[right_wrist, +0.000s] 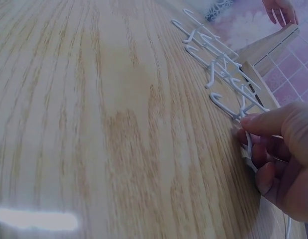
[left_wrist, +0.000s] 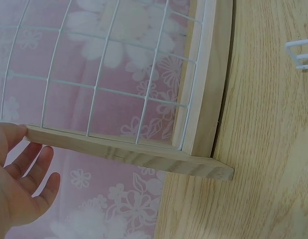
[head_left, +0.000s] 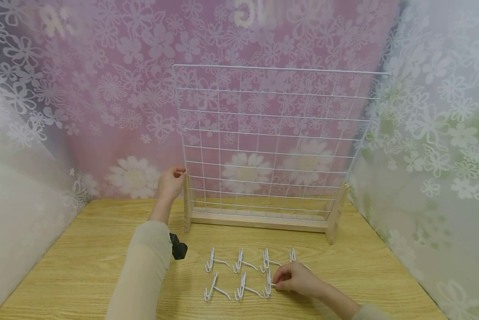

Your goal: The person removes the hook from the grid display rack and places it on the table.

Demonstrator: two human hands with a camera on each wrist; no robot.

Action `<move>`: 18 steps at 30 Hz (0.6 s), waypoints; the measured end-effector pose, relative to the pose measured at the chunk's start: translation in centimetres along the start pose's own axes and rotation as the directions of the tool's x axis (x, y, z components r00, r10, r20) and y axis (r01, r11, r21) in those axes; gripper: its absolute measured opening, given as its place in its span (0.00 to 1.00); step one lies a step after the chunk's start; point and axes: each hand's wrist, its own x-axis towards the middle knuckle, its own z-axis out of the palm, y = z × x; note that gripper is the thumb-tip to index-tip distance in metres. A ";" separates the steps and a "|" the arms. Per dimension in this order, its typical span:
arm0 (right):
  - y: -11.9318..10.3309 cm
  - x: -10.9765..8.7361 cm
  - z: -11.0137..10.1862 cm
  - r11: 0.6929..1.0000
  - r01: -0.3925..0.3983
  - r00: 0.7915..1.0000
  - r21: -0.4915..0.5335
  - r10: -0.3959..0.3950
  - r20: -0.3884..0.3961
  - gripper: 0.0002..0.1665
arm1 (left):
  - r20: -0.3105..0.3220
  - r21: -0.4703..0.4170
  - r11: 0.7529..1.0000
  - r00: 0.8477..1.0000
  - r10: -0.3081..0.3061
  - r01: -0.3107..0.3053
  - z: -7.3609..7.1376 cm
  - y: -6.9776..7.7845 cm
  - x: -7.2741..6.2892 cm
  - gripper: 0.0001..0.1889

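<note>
A white wire grid panel (head_left: 257, 151) stands upright in a wooden stand (head_left: 259, 221). My left hand (head_left: 171, 183) is at the top of the stand's left post; in the left wrist view a digit of this hand (left_wrist: 17, 184) touches the end of the wooden post (left_wrist: 129, 153), the other fingers loosely bent beside it. Below the stand, white wire hooks (head_left: 243, 286) lie in two rows. With thumb and fingers, my right hand (head_left: 299, 280) pinches the prong of the front row's rightmost hook (head_left: 268, 284). The right wrist view shows that hook (right_wrist: 226, 104) at the fingertips, partly covered.
Behind the right hand, a back-row hook (head_left: 292, 255) is partly hidden. The wood-grain table (head_left: 83, 258) extends to both sides. A pink floral curtain (head_left: 143, 89) hangs behind the grid, with pale floral sheets at the sides. A black camera (head_left: 178, 246) sits on the left wrist.
</note>
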 end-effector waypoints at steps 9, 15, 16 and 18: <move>-0.6 -0.1 0.4 0.993 0.022 0.999 -0.114 -0.026 -0.039 0.02 | 0.004 0.051 0.998 0.999 0.037 -0.037 0.1 0.0 -0.1 0.16; -3.1 -0.4 0.3 0.844 0.065 0.963 -0.532 -0.192 -0.186 0.05 | -0.003 0.128 0.989 0.997 0.073 -0.072 0.4 -0.3 -0.4 0.18; -3.6 -0.3 0.2 0.806 0.068 0.950 -0.589 -0.233 -0.209 0.06 | -0.010 0.140 0.987 0.997 0.076 -0.074 0.4 -0.3 -0.4 0.19; -4.5 0.0 -0.4 0.753 0.064 0.928 -0.655 -0.286 -0.239 0.06 | -0.028 0.170 0.982 0.995 0.093 -0.087 0.3 -0.3 -0.5 0.19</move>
